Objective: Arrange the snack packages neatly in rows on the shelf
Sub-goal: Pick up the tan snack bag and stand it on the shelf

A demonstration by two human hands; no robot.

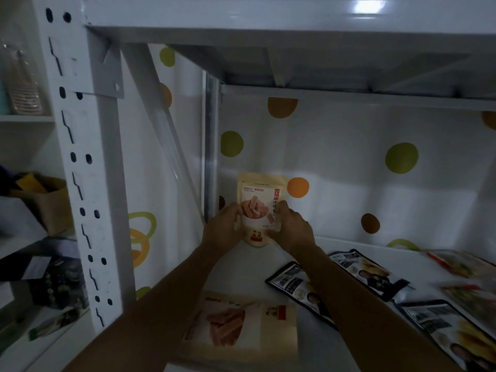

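Your white shelf board (357,244) runs under a low upper shelf (295,28), closed at the back by a spotted backing sheet (349,162) and edged at front left by a perforated upright post (88,183). Three black snack packages (367,272) lie flat and askew across the right half, with blurred red-and-yellow packets (464,267) beyond them at the far right edge. A flat cream pouch (241,320) lies at the front lip, between your forearms. The upright cream pouch (261,200) stands in the back left corner, close to the backing; whether its base touches the board cannot be told. Bare board stretches along the back wall to its right. Your left hand (222,229) and right hand (292,226) curl their fingers round the pouch's two side edges.
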